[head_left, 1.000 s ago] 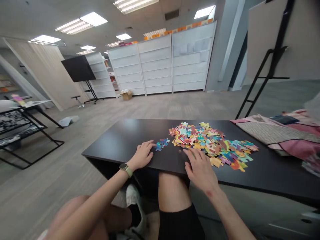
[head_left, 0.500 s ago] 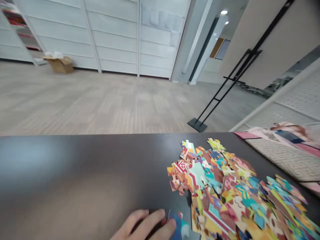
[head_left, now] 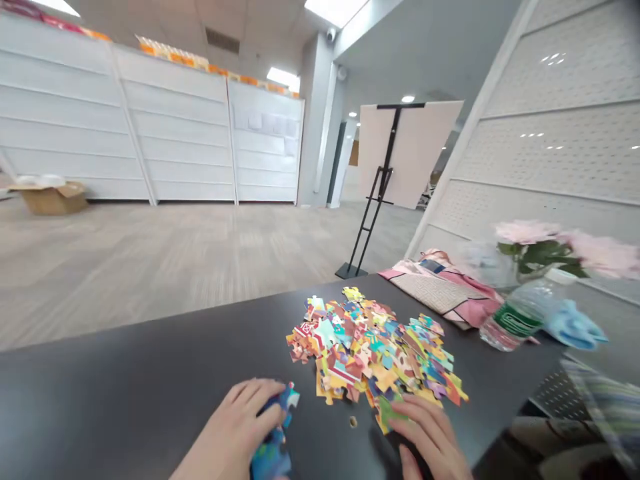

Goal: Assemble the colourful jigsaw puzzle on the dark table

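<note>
My left hand (head_left: 243,423) is curled over blue puzzle pieces (head_left: 270,457) on the dark table, its fingers bent round their upper left side. A small blue and white knobbed edge (head_left: 290,399) sticks out past the fingertips. To the right, my right hand (head_left: 430,430) reaches the near edge of the heap. Its fingers are stretched out, with the tips on a green puzzle piece (head_left: 385,415) and the thumb apart below. Between and beyond both hands spreads a heap of mixed colourful puzzle pieces (head_left: 360,347), overlapping one another.
A small round spot (head_left: 353,422) shows on the dark table (head_left: 150,387). Right of the heap stand a pink patterned bag (head_left: 450,287), a clear bottle with a green label (head_left: 520,317), pink flowers (head_left: 545,240) and a blue cloth (head_left: 575,327). Beyond is a black display stand (head_left: 373,207).
The view has tilted up and turned right, bringing in the bottle and flowers. My right hand has come into view at the heap. My left hand shows more fully over the blue pieces.
</note>
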A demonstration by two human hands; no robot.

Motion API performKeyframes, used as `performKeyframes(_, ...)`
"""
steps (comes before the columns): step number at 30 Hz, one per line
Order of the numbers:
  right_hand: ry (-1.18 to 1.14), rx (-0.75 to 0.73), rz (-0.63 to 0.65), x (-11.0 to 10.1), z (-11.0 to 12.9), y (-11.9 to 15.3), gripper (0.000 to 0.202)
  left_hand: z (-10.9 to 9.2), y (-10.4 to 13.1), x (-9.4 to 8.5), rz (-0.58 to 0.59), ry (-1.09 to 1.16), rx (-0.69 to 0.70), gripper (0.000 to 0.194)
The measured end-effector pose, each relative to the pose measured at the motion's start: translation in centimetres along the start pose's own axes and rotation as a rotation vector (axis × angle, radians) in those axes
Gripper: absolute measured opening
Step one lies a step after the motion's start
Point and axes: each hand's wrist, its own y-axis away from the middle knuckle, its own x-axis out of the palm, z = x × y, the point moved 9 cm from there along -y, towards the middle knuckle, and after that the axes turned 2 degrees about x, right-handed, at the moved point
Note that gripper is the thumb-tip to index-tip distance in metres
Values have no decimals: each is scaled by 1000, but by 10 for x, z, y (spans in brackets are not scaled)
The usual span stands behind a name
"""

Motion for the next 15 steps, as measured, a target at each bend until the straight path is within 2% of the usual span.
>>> performKeyframes(1,-19,25,-16,-3,4,-3,29,3,2,-3,11,25,-77,42)
performKeyframes(3,-70,44,-46,-8,10,-5,29,10,6,-11,-12,52,-213,32)
performKeyframes(4,-100,46,-69,-11,12,-4,29,13,8,-13,-20,62,-257,25)
performKeyframes(6,-163,68,-156,-16,7,2,29,17,11,-13,-36,77,-297,24)
performKeyframes(9,-275,240,-348,-25,-19,13,27,22,13,-12,-76,56,-304,29)
performKeyframes(11,-343,377,-422,-24,-37,20,28,22,14,-9,-101,39,-280,28)
performKeyframes(13,-361,401,-436,-21,-41,23,27,21,17,-4,-117,26,-236,29)
performKeyframes(15,-330,336,-419,-19,-34,24,27,17,21,0,-122,4,-192,30)
